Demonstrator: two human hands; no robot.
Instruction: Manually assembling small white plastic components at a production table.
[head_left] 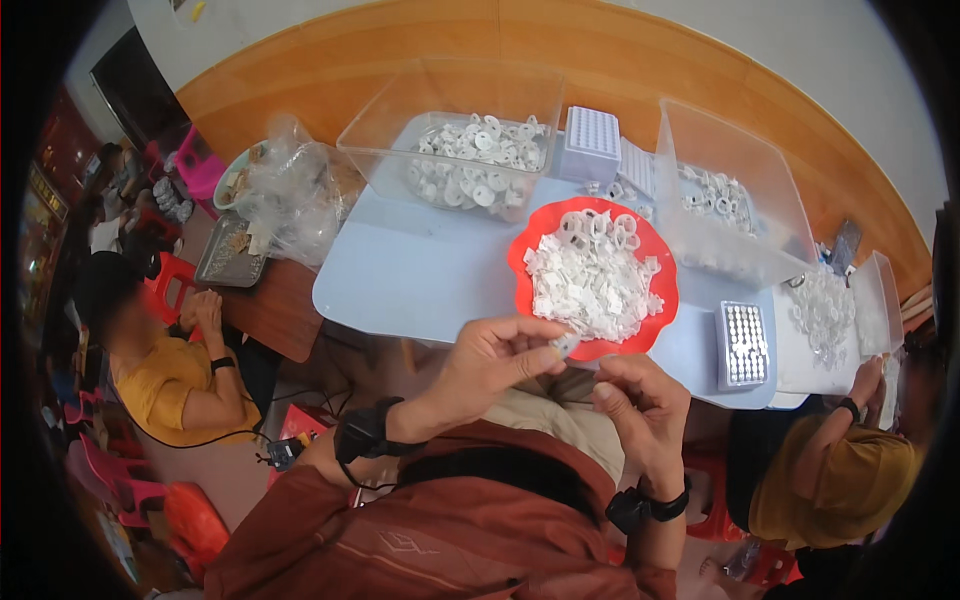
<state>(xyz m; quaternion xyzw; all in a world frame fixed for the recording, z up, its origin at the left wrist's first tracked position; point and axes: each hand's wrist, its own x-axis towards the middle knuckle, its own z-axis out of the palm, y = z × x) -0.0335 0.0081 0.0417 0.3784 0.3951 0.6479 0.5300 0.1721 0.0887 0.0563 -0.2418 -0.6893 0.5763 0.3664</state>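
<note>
Between the thumb and fingers of my left hand (490, 365) is a small white plastic piece (565, 344), at the near rim of a red scalloped bowl (522, 290). The bowl holds a heap of small white pieces (590, 285), with several white rings (600, 228) at its far side. My right hand (648, 405) is raised just right of the left one, below the bowl's near edge. Its fingers are curled in toward the thumb; whatever they may hold is too small or hidden to make out.
Clear bins (440, 150) (740, 245) of white round parts stand behind the bowl on the blue table (390, 285). A tray of silvery round pieces (742, 345) is at right, white racks (592, 140) at the back. People sit at left (185, 385) and right (840, 480).
</note>
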